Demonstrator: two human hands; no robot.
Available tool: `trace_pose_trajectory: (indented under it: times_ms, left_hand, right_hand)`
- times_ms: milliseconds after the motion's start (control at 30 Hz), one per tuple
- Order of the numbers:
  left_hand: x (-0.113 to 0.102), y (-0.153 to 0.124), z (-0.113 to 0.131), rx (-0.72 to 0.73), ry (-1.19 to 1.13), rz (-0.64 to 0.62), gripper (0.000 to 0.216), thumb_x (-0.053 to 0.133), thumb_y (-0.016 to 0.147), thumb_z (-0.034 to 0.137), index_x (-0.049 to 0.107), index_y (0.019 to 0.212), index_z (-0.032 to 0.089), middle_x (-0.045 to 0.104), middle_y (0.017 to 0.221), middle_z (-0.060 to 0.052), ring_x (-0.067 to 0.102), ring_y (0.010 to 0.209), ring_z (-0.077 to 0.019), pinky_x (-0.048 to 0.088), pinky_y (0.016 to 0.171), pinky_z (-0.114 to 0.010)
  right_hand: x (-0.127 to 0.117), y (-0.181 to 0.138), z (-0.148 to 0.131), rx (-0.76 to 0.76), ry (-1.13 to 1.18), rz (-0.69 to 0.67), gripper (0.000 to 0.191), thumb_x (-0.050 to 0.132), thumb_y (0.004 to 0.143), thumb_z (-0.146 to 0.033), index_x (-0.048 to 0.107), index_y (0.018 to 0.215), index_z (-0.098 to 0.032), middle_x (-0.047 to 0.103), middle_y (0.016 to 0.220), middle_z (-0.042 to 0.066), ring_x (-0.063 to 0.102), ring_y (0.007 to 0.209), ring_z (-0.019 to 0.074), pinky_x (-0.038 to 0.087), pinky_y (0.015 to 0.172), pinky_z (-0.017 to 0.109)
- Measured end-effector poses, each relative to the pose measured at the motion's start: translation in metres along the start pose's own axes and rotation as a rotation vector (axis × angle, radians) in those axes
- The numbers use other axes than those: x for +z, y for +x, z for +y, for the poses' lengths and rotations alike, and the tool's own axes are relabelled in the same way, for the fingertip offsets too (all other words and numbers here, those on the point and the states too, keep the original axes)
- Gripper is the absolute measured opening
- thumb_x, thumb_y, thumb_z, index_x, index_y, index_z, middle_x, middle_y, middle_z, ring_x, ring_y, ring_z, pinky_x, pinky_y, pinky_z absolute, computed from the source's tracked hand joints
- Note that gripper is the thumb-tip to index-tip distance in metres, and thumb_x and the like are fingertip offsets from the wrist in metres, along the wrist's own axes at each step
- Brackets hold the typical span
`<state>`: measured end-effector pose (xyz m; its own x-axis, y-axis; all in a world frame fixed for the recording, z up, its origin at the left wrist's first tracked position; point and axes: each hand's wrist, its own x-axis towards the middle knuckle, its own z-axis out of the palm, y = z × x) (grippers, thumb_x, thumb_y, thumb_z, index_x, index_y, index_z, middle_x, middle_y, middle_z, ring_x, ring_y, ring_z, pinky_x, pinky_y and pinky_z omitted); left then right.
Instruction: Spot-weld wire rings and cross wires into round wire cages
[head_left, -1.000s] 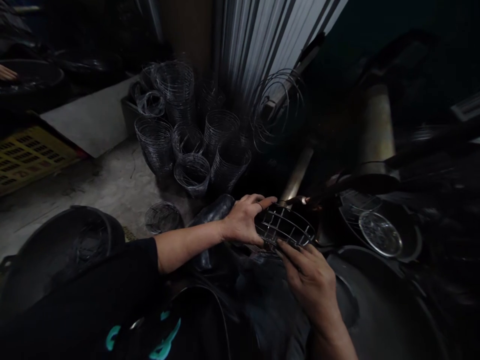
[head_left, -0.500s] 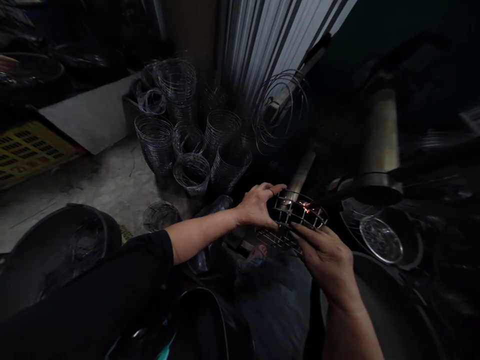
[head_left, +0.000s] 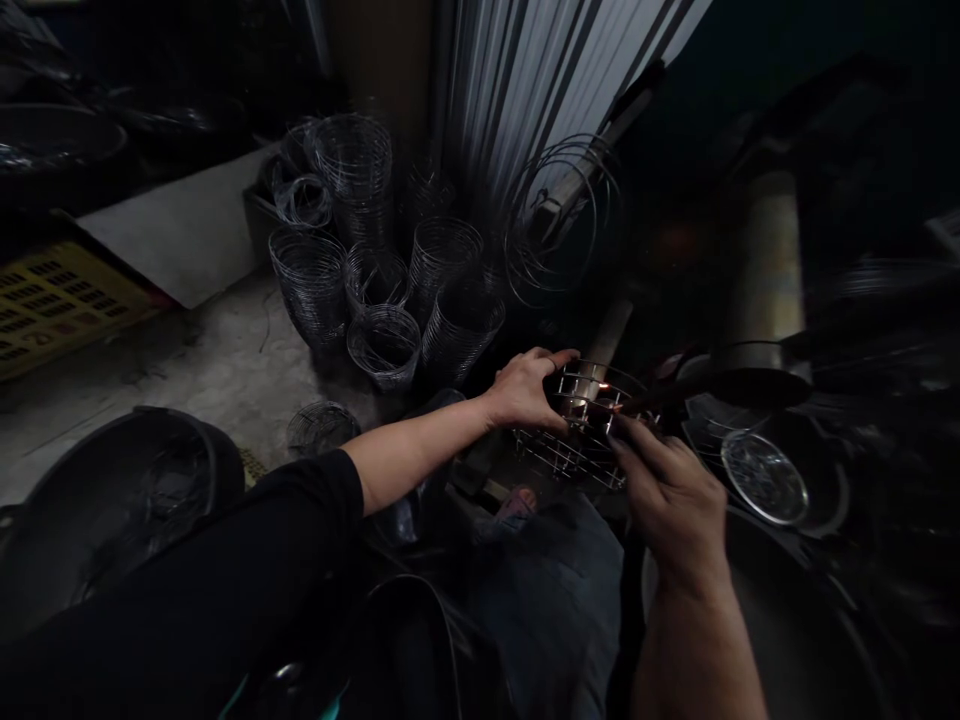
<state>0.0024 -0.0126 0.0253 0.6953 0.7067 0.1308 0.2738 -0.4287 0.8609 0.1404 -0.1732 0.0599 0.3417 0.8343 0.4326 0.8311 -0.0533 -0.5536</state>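
Note:
A round wire basket (head_left: 570,462) of thin metal rods is held between my two hands. My left hand (head_left: 525,390) grips its left side, thumb below and fingers on the upper ring. My right hand (head_left: 671,490) pinches the near right side, its fingertips at the wires. Inside and beside the basket, a pale metal rod (head_left: 607,345) comes up from behind and a dark arm (head_left: 675,388) reaches in from the right. Small orange glowing spots show where the wires meet these parts.
Several stacks of wire rings (head_left: 307,285) stand on the floor ahead. Loose wire hoops (head_left: 559,220) hang by a corrugated sheet. A black tub (head_left: 225,460) is at left, a yellow crate (head_left: 67,300) beyond. A thick pale cylinder (head_left: 772,260) and a shiny round bowl (head_left: 765,478) are at right.
The basket has turned and tilted, showing more of its lower wire grid. Both hands shifted slightly right, and the bright sparks have shrunk to small glowing spots. Another person's hand at far left has left view.

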Motion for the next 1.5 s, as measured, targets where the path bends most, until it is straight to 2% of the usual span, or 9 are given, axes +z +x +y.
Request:
trace_pose_trajectory:
  times_ms: [167, 333, 467, 600, 700, 800, 933, 1200, 1500]
  left_hand:
    - [0.000, 0.016, 0.001, -0.057, -0.006, 0.034, 0.113, 0.091, 0.037, 0.042, 0.046, 0.140, 0.026, 0.050, 0.133, -0.009, 0.049, 0.125, -0.0350, 0.043, 0.105, -0.049]
    - [-0.002, 0.015, -0.017, -0.020, -0.068, 0.009, 0.131, 0.091, 0.036, 0.046, 0.029, 0.149, 0.025, 0.032, 0.153, -0.014, 0.028, 0.142, -0.0396, 0.027, 0.116, -0.055]
    - [0.015, -0.007, -0.052, -0.136, -0.373, 0.021, 0.150, 0.093, 0.029, 0.039, 0.012, 0.153, 0.017, 0.021, 0.158, -0.020, 0.021, 0.147, -0.0349, 0.025, 0.118, -0.051]
    - [0.031, -0.022, -0.073, -0.286, -0.714, 0.047, 0.125, 0.093, 0.034, 0.034, 0.037, 0.144, 0.012, 0.053, 0.137, -0.018, 0.050, 0.128, -0.0296, 0.044, 0.107, -0.045]
    - [0.021, -0.038, -0.070, -0.254, -0.709, 0.072, 0.120, 0.094, 0.028, 0.030, 0.046, 0.137, 0.012, 0.055, 0.134, -0.017, 0.053, 0.124, -0.0290, 0.045, 0.105, -0.042]
    - [-0.001, -0.065, -0.056, -0.091, -0.523, 0.026, 0.117, 0.094, 0.027, 0.029, 0.050, 0.135, 0.017, 0.052, 0.135, -0.014, 0.053, 0.123, -0.0293, 0.044, 0.107, -0.043]
    - [-0.021, -0.095, -0.029, 0.086, -0.196, -0.051, 0.108, 0.091, 0.036, 0.034, 0.051, 0.136, 0.020, 0.051, 0.129, -0.010, 0.056, 0.117, -0.0287, 0.045, 0.106, -0.042]
    - [-0.011, -0.094, -0.009, 0.124, 0.009, 0.025, 0.103, 0.086, 0.041, 0.039, 0.051, 0.136, 0.017, 0.051, 0.123, -0.011, 0.055, 0.112, -0.0299, 0.046, 0.102, -0.045]
    - [-0.002, -0.073, -0.004, 0.110, -0.092, 0.040, 0.102, 0.087, 0.040, 0.038, 0.052, 0.134, 0.019, 0.052, 0.120, -0.009, 0.057, 0.110, -0.0271, 0.048, 0.101, -0.042]
  right_hand:
    - [-0.006, -0.026, -0.020, 0.349, 0.391, 0.232, 0.038, 0.074, 0.077, -0.038, 0.072, 0.111, -0.019, 0.073, 0.098, 0.007, 0.069, 0.083, 0.0207, 0.055, 0.084, 0.038]
    - [0.002, -0.048, -0.008, 0.488, 0.466, 0.017, 0.046, 0.076, 0.074, -0.042, 0.072, 0.111, -0.016, 0.072, 0.084, 0.007, 0.065, 0.068, 0.0178, 0.056, 0.070, 0.034]
    - [0.006, -0.058, -0.009, 0.281, 0.325, -0.204, 0.055, 0.076, 0.070, -0.043, 0.068, 0.119, -0.020, 0.072, 0.107, 0.009, 0.068, 0.095, 0.0254, 0.056, 0.084, 0.038]
    - [0.004, -0.060, -0.038, -0.053, 0.120, -0.257, 0.036, 0.064, 0.083, -0.044, 0.074, 0.108, -0.020, 0.074, 0.099, 0.010, 0.071, 0.089, 0.0260, 0.059, 0.077, 0.035]
    - [-0.005, -0.058, -0.067, -0.245, 0.088, -0.247, 0.030, 0.062, 0.087, -0.043, 0.076, 0.103, -0.022, 0.075, 0.091, 0.009, 0.073, 0.080, 0.0236, 0.060, 0.069, 0.030]
    - [-0.014, -0.053, -0.087, -0.226, 0.202, -0.341, 0.023, 0.063, 0.087, -0.040, 0.077, 0.097, -0.025, 0.076, 0.086, 0.005, 0.073, 0.075, 0.0200, 0.059, 0.064, 0.024]
    - [-0.011, -0.045, -0.082, 0.010, 0.250, -0.509, 0.026, 0.059, 0.088, -0.041, 0.078, 0.089, -0.023, 0.075, 0.079, 0.004, 0.071, 0.068, 0.0185, 0.057, 0.059, 0.023]
    - [-0.003, -0.056, -0.058, -0.140, -0.509, -0.515, 0.034, 0.056, 0.084, -0.019, 0.071, 0.115, -0.016, 0.074, 0.100, 0.012, 0.072, 0.082, 0.0264, 0.056, 0.065, 0.032]
    - [-0.005, -0.053, -0.031, -0.358, -0.291, -0.161, 0.029, 0.048, 0.093, -0.021, 0.076, 0.100, -0.015, 0.075, 0.084, 0.009, 0.071, 0.069, 0.0203, 0.054, 0.062, 0.027]
